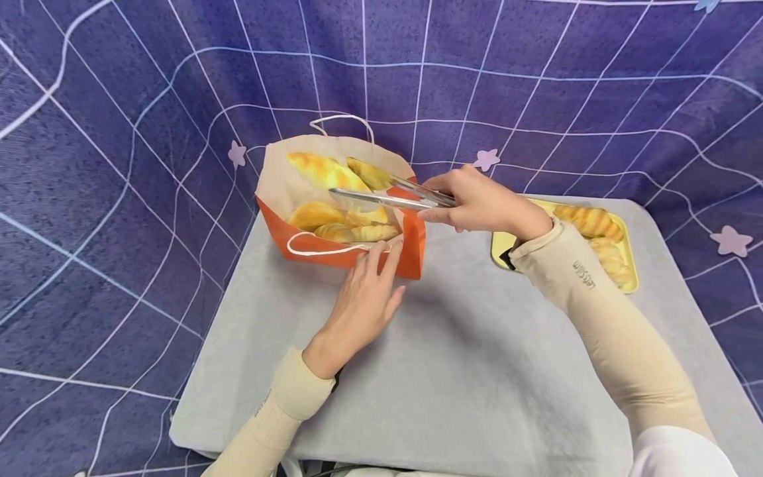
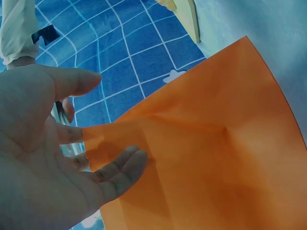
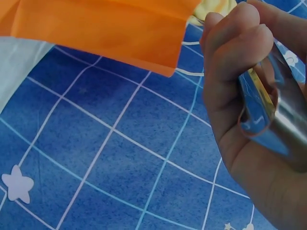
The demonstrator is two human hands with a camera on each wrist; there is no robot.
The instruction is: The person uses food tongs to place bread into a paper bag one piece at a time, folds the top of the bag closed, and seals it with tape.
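Observation:
An orange paper bag (image 1: 342,257) with a pale inside and white cord handles stands on the table, holding several bread pieces (image 1: 324,171). At its front rim my left hand (image 1: 365,301) touches the paper. In the left wrist view some fingers pass behind the orange edge, others (image 2: 125,172) lie before it, and the thumb stands apart. My right hand (image 1: 477,199) grips metal tongs (image 1: 411,199) whose spread arms reach over the bag. A long bread piece (image 1: 369,173) lies by the far arm; whether it is pinched I cannot tell. The tongs' rounded end (image 3: 283,122) shows in the right wrist view.
A yellow tray (image 1: 633,265) with bread (image 1: 590,222) lies at the table's right, partly behind my right forearm. The grey table (image 1: 465,384) spreads in front of the bag. A blue grid-patterned curtain (image 1: 453,93) hangs behind and at both sides.

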